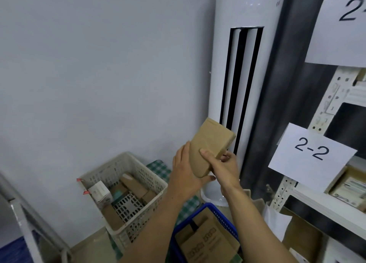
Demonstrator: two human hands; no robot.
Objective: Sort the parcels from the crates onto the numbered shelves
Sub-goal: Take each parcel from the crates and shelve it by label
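— Right edge?
— Metal shelves [324,205], tagged 2-2 [311,149]. Lower left, white crate [142,167]; bottom centre, blue crate [225,219], both holding parcels [134,185].
— Mid-frame?
— Brown parcel [212,143], raised clear of crates, tilted, likely for checking its shelf number. Both hands on it: left hand [186,175] cupping the bottom edge, right hand [223,168] pinching the side, thumb across the face.

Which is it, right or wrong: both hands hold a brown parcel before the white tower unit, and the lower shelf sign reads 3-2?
Wrong in one point. In the head view the lower shelf sign reads 2-2, not 3-2. The left hand and right hand do hold the brown parcel.
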